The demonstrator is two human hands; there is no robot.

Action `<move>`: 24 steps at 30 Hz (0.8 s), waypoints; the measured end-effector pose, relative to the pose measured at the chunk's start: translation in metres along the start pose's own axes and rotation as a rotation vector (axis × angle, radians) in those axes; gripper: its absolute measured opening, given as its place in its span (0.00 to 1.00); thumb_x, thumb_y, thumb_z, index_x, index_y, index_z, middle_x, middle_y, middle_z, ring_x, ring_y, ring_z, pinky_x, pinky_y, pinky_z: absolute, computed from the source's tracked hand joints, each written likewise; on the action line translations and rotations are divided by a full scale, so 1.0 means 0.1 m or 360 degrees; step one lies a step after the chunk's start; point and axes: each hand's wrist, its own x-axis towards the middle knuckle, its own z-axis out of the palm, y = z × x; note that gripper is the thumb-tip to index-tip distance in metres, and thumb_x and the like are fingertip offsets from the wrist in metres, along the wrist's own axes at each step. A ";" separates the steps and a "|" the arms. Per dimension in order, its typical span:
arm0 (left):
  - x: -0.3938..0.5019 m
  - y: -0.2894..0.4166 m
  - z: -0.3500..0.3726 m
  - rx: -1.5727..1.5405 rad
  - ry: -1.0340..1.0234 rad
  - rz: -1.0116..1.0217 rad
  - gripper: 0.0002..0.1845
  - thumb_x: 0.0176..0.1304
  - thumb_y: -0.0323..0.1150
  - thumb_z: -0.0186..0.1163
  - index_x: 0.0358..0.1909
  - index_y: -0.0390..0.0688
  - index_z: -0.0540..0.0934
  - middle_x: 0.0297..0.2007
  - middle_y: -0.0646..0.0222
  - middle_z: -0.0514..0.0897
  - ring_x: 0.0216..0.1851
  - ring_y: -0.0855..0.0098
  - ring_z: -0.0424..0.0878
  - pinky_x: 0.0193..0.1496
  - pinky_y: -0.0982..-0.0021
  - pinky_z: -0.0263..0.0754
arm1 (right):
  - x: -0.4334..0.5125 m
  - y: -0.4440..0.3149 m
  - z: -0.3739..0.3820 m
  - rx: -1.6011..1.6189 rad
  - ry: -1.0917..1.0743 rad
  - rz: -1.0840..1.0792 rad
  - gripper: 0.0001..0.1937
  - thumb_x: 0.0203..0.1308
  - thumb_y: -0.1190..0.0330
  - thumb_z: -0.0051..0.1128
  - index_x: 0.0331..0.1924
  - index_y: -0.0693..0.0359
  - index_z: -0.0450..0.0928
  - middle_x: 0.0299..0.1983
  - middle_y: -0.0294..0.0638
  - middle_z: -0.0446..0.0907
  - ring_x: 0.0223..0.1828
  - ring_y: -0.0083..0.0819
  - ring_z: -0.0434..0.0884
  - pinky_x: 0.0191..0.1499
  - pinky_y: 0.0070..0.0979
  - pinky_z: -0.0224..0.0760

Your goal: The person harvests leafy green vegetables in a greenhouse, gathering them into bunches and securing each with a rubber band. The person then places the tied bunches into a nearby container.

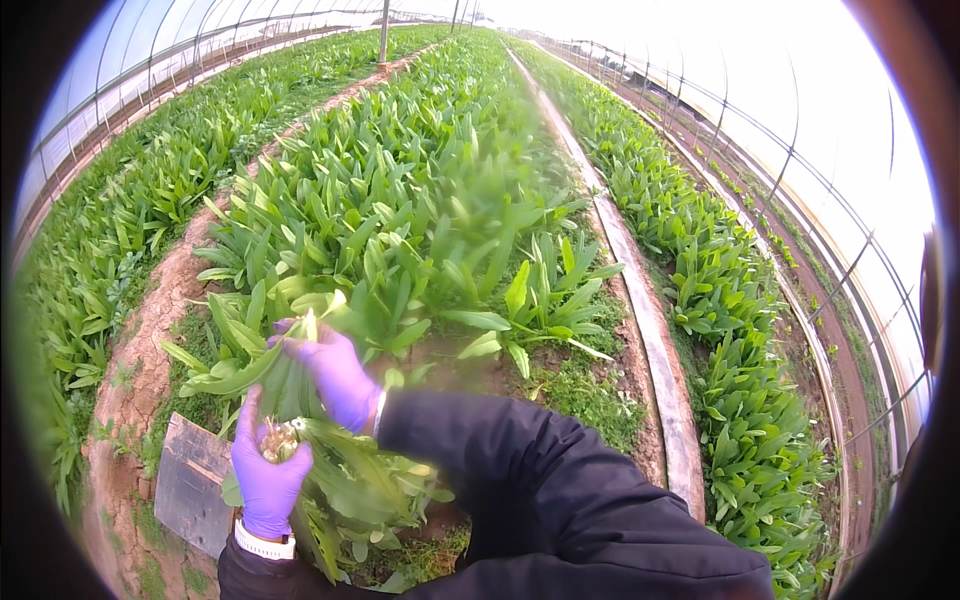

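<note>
My left hand (262, 476), in a purple glove, is curled around a bunch of long green leafy plants (367, 480). The pale cut stem ends (280, 441) show between its thumb and fingers, and the leaves spread down to the right. Just above, my right hand (337, 375), gloved the same way, grips another leafy plant (283, 386). A pale stem end (310, 322) points up from its fingers, while the leaves hang towards my left hand. Some blur covers the right fingertips, so their exact hold is hidden.
A dark flat board (193, 484) lies left of my left hand. Dense rows of leafy plants (390, 180) stretch ahead. A cracked soil path (161, 307) runs on the left, a pale strip (634, 270) on the right. A post (384, 34) stands farther off under the greenhouse frame (787, 161).
</note>
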 end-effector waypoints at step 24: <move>0.23 -0.18 0.19 0.0247 -0.0227 -0.0280 0.23 0.43 0.30 0.69 0.44 0.31 0.82 0.34 0.65 0.86 0.34 0.76 0.83 0.40 0.74 0.78 | 0.57 -0.54 -0.91 -0.1871 0.0216 -0.0926 0.09 0.68 0.61 0.54 0.40 0.56 0.80 0.29 0.44 0.85 0.33 0.46 0.85 0.37 0.40 0.77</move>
